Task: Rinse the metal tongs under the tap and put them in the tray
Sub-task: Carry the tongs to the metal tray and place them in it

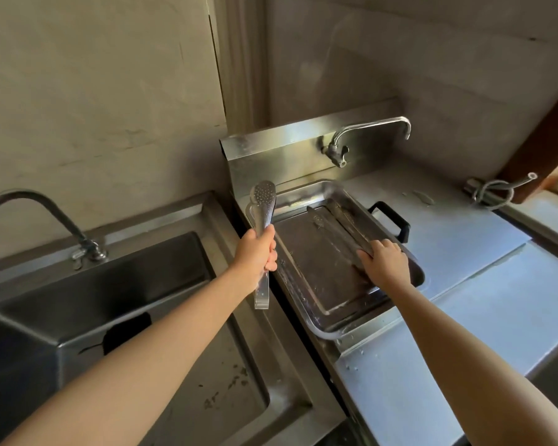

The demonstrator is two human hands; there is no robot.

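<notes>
My left hand (257, 251) is closed around the middle of a pair of metal tongs (263, 204), held upright between the sink and the tray, perforated heads up. A steel tray (316, 194) lies on the counter to the right. In it lie more tongs (339, 226), and my right hand (382, 263) rests on their near ends, fingers curled over them. The left tap (29, 207) arches over the sink (116, 284); no water shows.
A second tap (368, 130) is fixed to the steel splashback behind the tray. A black handle (392, 218) sticks out beside the tray's right rim. A coiled hose (496, 191) lies at the counter's far right. A dark object (126, 331) lies in the sink.
</notes>
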